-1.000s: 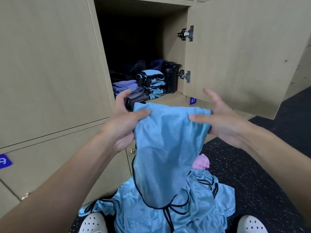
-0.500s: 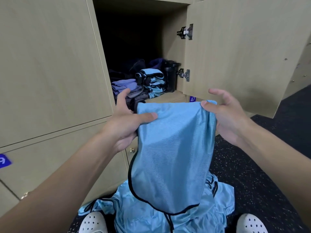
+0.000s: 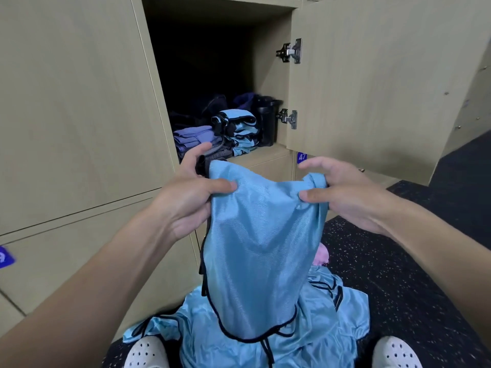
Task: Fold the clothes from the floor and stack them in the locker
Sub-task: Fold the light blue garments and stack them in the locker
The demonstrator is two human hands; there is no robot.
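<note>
Your left hand [image 3: 186, 200] pinches the bib [image 3: 260, 256] by its top left corner, thumb across the front, and your right hand [image 3: 345, 197] grips the bunched top right corner, so the bib hangs in the air between them, just in front of the open locker [image 3: 212, 62]. Below it, a heap [image 3: 329, 325] of blue bibs lies on the dark floor [image 3: 411, 288] between your white shoes [image 3: 396, 351]. In the locker, folded clothes [image 3: 243, 128] sit stacked beside a black bottle [image 3: 267, 123].
</note>
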